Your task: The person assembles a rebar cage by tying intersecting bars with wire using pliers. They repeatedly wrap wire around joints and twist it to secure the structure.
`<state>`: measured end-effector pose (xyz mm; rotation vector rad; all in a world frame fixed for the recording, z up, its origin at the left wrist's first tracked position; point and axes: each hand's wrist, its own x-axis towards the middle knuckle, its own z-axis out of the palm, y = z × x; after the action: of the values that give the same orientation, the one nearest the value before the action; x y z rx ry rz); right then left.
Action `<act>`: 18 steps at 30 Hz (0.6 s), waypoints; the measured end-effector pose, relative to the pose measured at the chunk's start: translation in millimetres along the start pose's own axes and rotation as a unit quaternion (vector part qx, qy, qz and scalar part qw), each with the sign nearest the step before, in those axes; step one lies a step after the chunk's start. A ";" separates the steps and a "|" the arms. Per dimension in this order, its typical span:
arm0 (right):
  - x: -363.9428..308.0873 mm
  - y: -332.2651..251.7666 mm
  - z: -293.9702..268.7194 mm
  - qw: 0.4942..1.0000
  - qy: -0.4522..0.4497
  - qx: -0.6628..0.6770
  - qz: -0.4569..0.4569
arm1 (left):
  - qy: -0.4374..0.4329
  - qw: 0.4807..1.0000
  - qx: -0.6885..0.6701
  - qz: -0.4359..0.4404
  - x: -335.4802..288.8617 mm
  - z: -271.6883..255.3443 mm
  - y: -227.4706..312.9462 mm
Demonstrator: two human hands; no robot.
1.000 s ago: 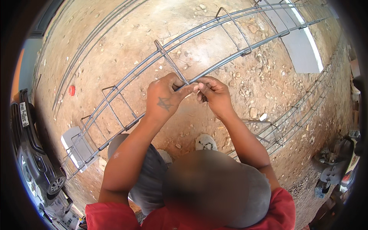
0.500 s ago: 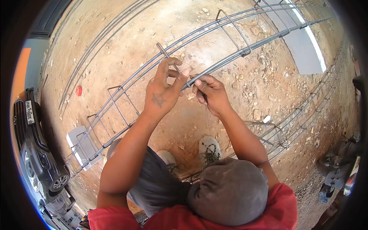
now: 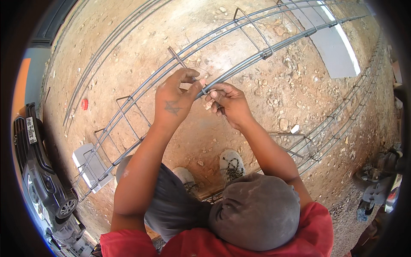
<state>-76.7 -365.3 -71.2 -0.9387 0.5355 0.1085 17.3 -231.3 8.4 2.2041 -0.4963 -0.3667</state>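
A long rebar cage (image 3: 244, 63) runs diagonally in front of me, its paired bars crossed by square steel stirrups. My left hand (image 3: 174, 96) is closed, thumb and fingers around a stirrup (image 3: 176, 56) where it reaches the nearer bars. Just right of it, my right hand (image 3: 231, 104) is pinched under the same bars, beside the stirrup's corner. From its fingers thin tie wire (image 3: 224, 124) dangles. The wire's end at the joint is hidden by my fingers.
Grey blocks with white edges lie under the cage, one at upper right (image 3: 334, 51) and another at lower left (image 3: 87, 165). A second rebar cage (image 3: 334, 128) lies at right. Loose bars (image 3: 100, 53) and a red round object (image 3: 84, 104) are at left, near a parked car (image 3: 45, 171).
Hands and cage appear slightly further left in the view. My left fingers have curled closer around the stirrup, and my right hand has turned a little under the bars.
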 end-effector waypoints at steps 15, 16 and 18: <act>-4.4 13.1 8.5 0.974 0.100 -0.138 -0.150 | 0.020 0.998 0.002 -0.061 -11.7 -11.3 22.0; -2.5 13.8 8.7 0.974 0.103 -0.134 -0.154 | 0.006 0.997 0.005 -0.081 -9.4 -14.3 21.2; -0.1 14.9 8.4 0.974 0.104 -0.134 -0.152 | -0.028 0.987 -0.073 -0.143 -5.3 -20.5 18.5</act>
<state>-78.3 -349.7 -78.1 -1.2944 0.5723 -0.2023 17.1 -225.9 36.0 2.1284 -0.1751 -0.6004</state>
